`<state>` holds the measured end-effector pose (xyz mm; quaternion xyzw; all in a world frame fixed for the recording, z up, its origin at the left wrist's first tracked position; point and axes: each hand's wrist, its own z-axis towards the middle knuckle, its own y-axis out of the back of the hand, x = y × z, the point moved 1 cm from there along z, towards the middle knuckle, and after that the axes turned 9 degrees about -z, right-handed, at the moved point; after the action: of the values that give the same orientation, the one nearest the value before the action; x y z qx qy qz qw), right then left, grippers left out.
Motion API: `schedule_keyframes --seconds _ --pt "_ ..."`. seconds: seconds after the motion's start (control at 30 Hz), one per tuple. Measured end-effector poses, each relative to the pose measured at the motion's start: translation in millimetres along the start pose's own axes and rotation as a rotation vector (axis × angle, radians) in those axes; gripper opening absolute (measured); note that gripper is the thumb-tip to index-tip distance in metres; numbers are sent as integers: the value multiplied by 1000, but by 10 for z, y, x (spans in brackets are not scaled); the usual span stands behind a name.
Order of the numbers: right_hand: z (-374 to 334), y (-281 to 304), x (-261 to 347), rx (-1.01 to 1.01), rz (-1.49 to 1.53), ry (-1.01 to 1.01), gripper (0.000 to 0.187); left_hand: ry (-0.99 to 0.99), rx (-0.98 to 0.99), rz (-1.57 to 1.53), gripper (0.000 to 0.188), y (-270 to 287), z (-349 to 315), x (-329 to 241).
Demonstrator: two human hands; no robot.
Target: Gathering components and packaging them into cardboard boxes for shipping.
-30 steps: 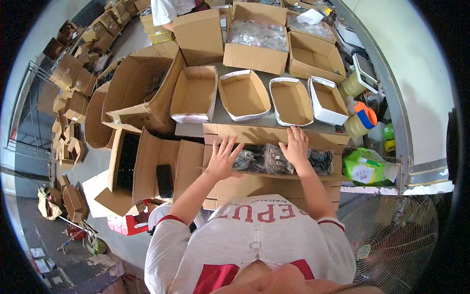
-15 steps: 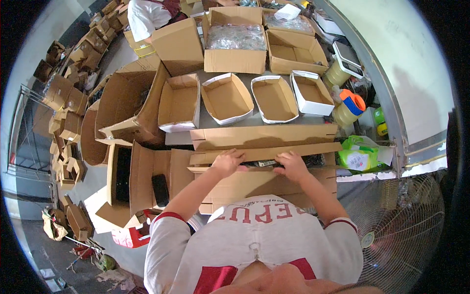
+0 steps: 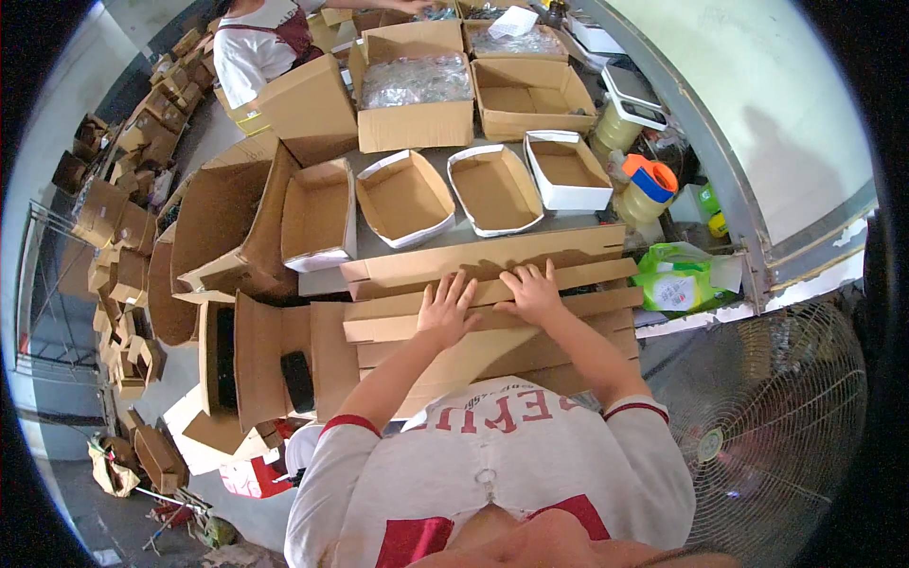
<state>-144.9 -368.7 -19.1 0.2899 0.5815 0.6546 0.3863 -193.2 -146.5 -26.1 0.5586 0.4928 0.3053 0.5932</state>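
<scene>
A long brown cardboard box (image 3: 388,327) lies in front of me, its long flaps folded inward over the opening. My left hand (image 3: 447,310) rests flat on the flaps with its fingers spread. Beside it, my right hand (image 3: 530,293) is also spread out and touches the flaps. Another long flap (image 3: 398,268) stands along the far side of the box. Most of what lies inside is hidden; a dark strip shows in a narrow gap near the right end.
Several shallow white-edged trays (image 3: 405,204) stand in a row beyond the box. Behind them is a carton of clear plastic bags (image 3: 417,83). Open cartons (image 3: 222,222) crowd the left; a green bag (image 3: 677,276) and a fan (image 3: 757,435) are at right. A co-worker (image 3: 260,47) stands far left.
Both hands have opened out from curled fingers to flat on top. The near flap has folded inward, covering the gap where dark contents showed. The whole view has shifted slightly.
</scene>
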Motion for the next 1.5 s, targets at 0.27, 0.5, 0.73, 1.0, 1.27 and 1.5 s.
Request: schedule_keyframes --seconds 0.27,0.5,0.73,1.0,1.27,1.5 --pt "53 -294 -127 15 37 -57 75 -36 203 40 102 360 266 -391" --pt "-331 429 -499 383 10 48 113 -81 197 54 104 125 38 -420" --pt "-303 379 -783 473 11 3 116 -26 273 60 106 288 341 -367" --pt "-442 470 -717 457 32 20 108 -74 143 -297 33 165 347 -137" --pt "-505 429 -715 383 31 -6 113 -92 218 -39 27 239 647 -461" --pt "-572 421 -720 365 66 -26 116 -249 261 -202 18 378 630 -360"
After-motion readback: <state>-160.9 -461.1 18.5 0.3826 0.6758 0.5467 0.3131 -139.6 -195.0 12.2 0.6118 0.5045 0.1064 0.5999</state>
